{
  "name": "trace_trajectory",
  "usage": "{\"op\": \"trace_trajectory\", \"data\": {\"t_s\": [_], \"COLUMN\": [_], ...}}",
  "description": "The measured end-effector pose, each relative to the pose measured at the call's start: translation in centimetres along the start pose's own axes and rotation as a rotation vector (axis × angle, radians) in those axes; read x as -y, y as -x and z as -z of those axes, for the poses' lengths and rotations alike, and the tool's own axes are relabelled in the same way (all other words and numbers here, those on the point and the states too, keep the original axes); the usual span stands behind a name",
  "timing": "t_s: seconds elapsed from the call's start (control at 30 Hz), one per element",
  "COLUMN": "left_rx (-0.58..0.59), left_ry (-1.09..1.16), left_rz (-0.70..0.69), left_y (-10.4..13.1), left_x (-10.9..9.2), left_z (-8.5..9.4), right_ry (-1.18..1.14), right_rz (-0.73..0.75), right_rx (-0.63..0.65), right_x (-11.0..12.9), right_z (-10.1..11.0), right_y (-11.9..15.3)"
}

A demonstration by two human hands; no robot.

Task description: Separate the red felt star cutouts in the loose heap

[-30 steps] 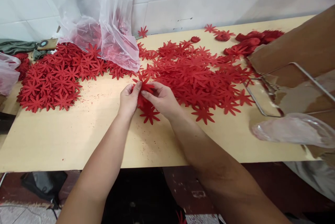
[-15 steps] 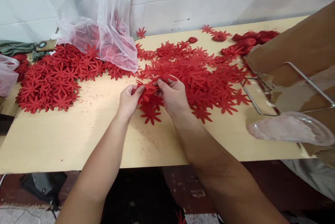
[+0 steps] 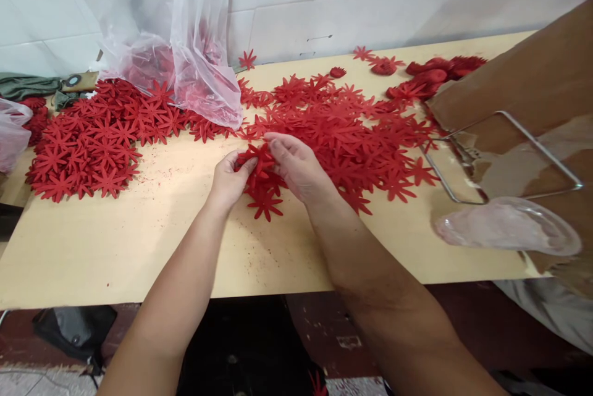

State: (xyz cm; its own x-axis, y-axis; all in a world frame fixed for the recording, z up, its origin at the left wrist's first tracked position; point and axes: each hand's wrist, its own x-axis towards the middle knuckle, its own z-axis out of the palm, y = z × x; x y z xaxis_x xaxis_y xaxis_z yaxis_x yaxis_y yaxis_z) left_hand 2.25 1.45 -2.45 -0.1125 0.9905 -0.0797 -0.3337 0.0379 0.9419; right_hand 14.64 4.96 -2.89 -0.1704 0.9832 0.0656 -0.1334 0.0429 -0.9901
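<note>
My left hand (image 3: 230,181) is closed, its thumb and fingers pinching a small bunch of red flower-shaped cutouts (image 3: 259,161) with narrow petals. My right hand (image 3: 299,167) is at the right side of this bunch, fingertips drawn together by the petals. Whether a petal or cutout is between those fingers is hidden. Beneath and beyond both hands spreads a loose pile of the same red cutouts (image 3: 343,130). A single cutout (image 3: 265,204) lies at the near edge of that pile, just below the held bunch.
Another heap of red cutouts (image 3: 88,143) lies left, partly under a clear plastic bag (image 3: 204,87). Stacked cutouts (image 3: 435,75) are at the back right. A brown cardboard piece (image 3: 523,81), a metal wire frame (image 3: 540,143) and a clear plastic container (image 3: 504,226) occupy the table's (image 3: 176,248) right end.
The red cutout seen between my right thumb and fingers no longer shows there. That hand has shifted slightly left and turned. My left hand keeps its pinch on the bunch.
</note>
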Motion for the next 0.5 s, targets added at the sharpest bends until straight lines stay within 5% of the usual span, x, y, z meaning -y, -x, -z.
{"op": "trace_trajectory", "data": {"t_s": [0.17, 0.37, 0.5], "left_rx": [-0.023, 0.049, 0.053], "left_ry": [-0.107, -0.077, -0.052], "left_rz": [0.024, 0.001, 0.009], "left_y": [0.1, 0.3, 0.1], "left_x": [0.0, 0.2, 0.4], "left_z": [0.2, 0.0, 0.0], "right_ry": [-0.012, -0.068, -0.011], "right_rz": [-0.024, 0.006, 0.038], "right_rx": [0.112, -0.163, -0.223], "right_x": [0.9, 0.5, 0.3], "right_z": [-0.8, -0.7, 0.0], "right_y": [0.9, 0.2, -0.1]}}
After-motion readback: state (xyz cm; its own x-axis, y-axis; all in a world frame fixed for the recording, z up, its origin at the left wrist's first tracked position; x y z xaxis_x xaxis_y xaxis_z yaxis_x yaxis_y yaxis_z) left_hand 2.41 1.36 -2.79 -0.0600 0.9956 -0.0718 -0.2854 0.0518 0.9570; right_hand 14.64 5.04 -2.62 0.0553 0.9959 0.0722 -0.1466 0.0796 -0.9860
